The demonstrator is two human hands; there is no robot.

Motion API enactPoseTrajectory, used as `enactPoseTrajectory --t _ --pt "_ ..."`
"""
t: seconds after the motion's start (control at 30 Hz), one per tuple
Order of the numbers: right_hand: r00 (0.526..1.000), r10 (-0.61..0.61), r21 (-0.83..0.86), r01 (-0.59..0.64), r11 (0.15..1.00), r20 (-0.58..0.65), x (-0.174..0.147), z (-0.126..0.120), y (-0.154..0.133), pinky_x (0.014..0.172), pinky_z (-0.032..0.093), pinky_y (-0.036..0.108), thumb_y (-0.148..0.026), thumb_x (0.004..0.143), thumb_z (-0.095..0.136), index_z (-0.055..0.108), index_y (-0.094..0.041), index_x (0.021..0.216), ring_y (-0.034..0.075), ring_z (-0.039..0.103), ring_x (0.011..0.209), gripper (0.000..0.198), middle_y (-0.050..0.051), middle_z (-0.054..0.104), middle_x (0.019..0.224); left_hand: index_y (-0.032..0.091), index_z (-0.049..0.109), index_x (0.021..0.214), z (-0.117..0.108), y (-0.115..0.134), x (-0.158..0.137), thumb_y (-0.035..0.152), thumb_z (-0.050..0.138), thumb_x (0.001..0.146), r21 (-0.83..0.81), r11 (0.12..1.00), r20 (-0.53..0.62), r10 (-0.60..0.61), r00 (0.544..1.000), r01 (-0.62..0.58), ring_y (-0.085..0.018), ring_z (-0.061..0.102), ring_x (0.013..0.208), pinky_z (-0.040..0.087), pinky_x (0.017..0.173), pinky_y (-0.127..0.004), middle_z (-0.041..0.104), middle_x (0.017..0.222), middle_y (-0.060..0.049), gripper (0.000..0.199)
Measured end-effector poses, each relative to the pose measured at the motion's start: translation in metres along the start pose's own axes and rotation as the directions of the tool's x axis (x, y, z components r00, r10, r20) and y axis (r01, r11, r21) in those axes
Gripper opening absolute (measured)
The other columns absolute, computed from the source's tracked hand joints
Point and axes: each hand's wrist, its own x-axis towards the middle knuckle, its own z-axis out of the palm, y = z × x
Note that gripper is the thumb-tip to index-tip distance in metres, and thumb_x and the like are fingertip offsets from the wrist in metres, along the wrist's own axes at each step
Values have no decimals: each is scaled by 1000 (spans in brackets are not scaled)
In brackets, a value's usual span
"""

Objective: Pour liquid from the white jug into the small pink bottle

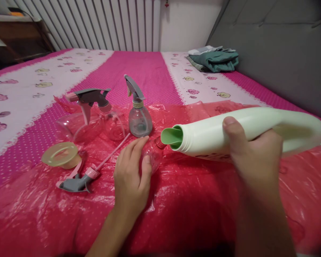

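Jug (pixel 208 137) sideways in right grip (pixel 256 153), spout (pixel 172 136) by clear bottle (pixel 156 157)

No legible text; only partial, unreadable dark lettering (pixel 214 156) low on the pale green bottle (pixel 253 121)

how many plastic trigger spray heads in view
3: a grey-and-pink spray head at back left, a grey spray head on the upright clear bottle, and a pink-collared spray head lying front left on the shiny red plastic sheet. No others show.

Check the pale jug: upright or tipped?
Tipped: the pale jug lies nearly level in the right hand, its green spout at the open transparent bottle.
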Motion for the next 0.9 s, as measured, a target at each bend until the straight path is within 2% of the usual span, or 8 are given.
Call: enactPoseTrajectory --t 0.2,0.47,0.9 --pt "1000 -5 6 5 1000 9 0 0 2 104 49 65 -86 47 60 67 -21 91 41 65 113 79 14 72 101 19 62 147 -1 0 0 36 41 114 -1 1000 6 -4 1000 4 -33 65 135 51 112 -52 70 145 -14 43" --pt "1000 -4 15 4 1000 -1 0 1 0 107 47 65 -85 46 60 66 -21 90 42 63 115 78 16 72 101 23 62 147 0 -1 0 37 41 114 4 1000 2 -5 1000 5 -32 66 134 52 112 -52 71 145 -12 41" --pt "1000 0 4 0 1000 0 0 2 -1 110 47 63 -86 45 58 66 -22 89 42 64 116 78 15 72 101 21 62 147 0 -1 0 37 40 114 3 1000 0 3 1000 -3 -33 66 134 52 111 -53 70 145 -13 42"
